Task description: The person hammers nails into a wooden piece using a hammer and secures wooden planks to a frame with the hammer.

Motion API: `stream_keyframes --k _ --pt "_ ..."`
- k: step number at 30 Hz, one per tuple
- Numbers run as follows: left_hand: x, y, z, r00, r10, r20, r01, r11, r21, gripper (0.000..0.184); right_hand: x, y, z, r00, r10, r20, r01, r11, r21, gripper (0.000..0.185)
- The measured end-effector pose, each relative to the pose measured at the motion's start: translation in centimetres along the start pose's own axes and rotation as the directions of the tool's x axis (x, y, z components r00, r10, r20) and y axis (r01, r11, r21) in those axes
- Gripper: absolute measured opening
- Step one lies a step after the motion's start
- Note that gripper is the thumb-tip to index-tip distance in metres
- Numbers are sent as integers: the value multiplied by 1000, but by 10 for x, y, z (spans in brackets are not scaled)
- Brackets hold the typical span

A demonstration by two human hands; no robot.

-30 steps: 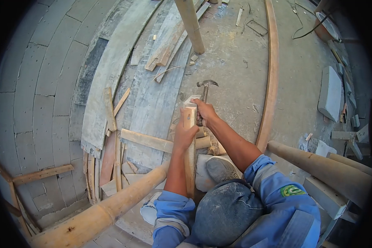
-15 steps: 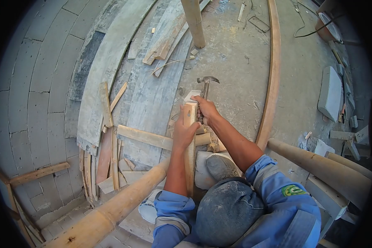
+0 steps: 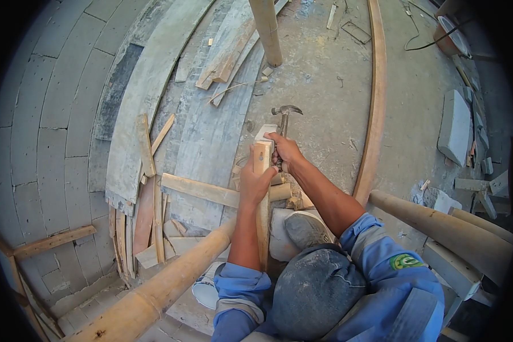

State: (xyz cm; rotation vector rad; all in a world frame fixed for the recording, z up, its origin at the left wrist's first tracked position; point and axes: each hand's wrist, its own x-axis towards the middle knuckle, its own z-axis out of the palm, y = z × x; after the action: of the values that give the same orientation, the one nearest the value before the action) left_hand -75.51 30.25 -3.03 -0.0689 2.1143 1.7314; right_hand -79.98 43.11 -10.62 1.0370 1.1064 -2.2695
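My left hand (image 3: pixel 255 178) is wrapped round the side of an upright wooden batten (image 3: pixel 262 228), its thumb lying across the wood. A claw hammer (image 3: pixel 286 110) stands head up just beyond the batten. My right hand (image 3: pixel 285 151) is closed round the hammer's handle, close against the batten's right side. Its index finger reaches to a pale block (image 3: pixel 267 131) at the batten's upper end. Part of the handle is hidden behind my fingers. Behind my left wrist, another wooden strip (image 3: pixel 199 189) lies crosswise.
Stacked grey boards (image 3: pixel 211 137) lie along the block wall (image 3: pixel 34 125) on the left. A long timber (image 3: pixel 373 108) runs along the floor on the right. Round poles (image 3: pixel 159 285) slant past me on both sides. A white bucket (image 3: pixel 206 288) stands low left.
Both hands keep their holds, and the hammer and batten stay in place. The view has shifted only very slightly.
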Motion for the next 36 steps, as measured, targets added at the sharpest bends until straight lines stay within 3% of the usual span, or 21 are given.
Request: stream_keyframes --k 3,9,12,15,18,21,27,30,33,36 --pt "-1 5 2 999 30 -39 -31 999 -26 34 -9 -5 3 1000 10 -16 -10 1000 -15 28" --pt "0 -1 3 998 31 -52 -33 999 -28 33 -7 -4 2 1000 4 -23 -5 1000 -18 28" --pt "2 -7 0 998 44 -38 -41 997 60 60 4 4 -1 1000 3 3 -3 1000 -12 28" --pt "2 -5 3 991 104 -83 -94 988 119 66 7 4 -6 1000 9 9 -8 999 -43 28" --pt "3 -1 4 993 73 -97 -48 971 235 75 8 3 -7 1000 10 22 -9 999 -53 27" --pt "1 -3 7 981 121 -153 -81 965 248 48 5 1 -7 999 11 31 -10 999 -40 30" --pt "-8 -6 4 973 174 -150 -125 949 288 65 6 -3 -10 998 37 51 -34 998 -58 34" --pt "-26 -6 -3 984 180 -3 -174 955 241 90 7 -5 -10 998 28 54 -24 997 -69 33" --pt "-25 -9 0 996 49 -74 -27 960 279 92 12 -3 -9 997 21 74 -15 997 -79 32" --pt "-22 -13 4 991 96 -97 -61 948 312 90 6 -10 -4 998 26 49 -19 989 -143 33"
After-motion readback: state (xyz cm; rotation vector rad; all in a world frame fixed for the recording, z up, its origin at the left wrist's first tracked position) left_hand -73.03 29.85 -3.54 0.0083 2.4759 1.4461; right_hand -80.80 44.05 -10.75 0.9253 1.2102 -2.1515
